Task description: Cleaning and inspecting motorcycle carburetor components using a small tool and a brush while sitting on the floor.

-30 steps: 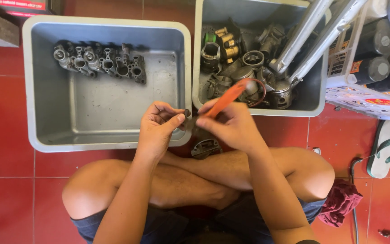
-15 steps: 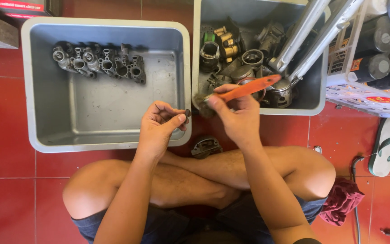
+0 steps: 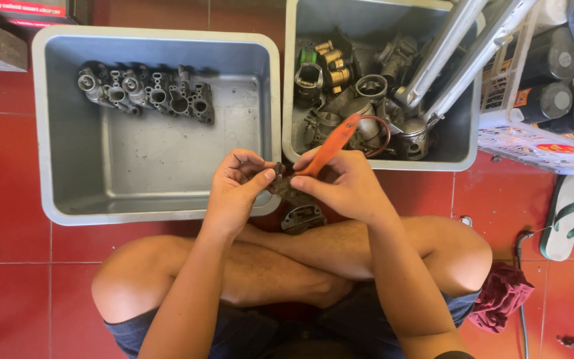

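From the head camera, a person is sitting cross-legged on a red tiled floor (image 3: 8,199), both hands raised over the knees just in front of two grey tubs. The left hand (image 3: 234,189) is clenching its grip on a small dark metal part (image 3: 287,189), pinched between thumb and fingertips; what kind of part it is cannot be told, since the fingers are hiding most of it. The right hand (image 3: 347,186) is gripping an orange-handled tool (image 3: 333,143), its handle slanting up and to the right over the near rim of the right tub (image 3: 460,143), its working end meeting the part between the hands. Half a second ago the handle was lying nearly level and higher, above that tub's contents; now it is standing steeper and the right hand has come down closer to the left, which has barely shifted.

The left tub (image 3: 161,179) is holding a row of grey metal castings (image 3: 147,93) along its far wall. The right tub is crowded with metal housings, brass fittings and two silver tubes (image 3: 446,46). Another dark part (image 3: 302,218) is lying on the floor just below the hands. A sandal (image 3: 569,213) and a dark red rag (image 3: 499,296) are lying at the right.
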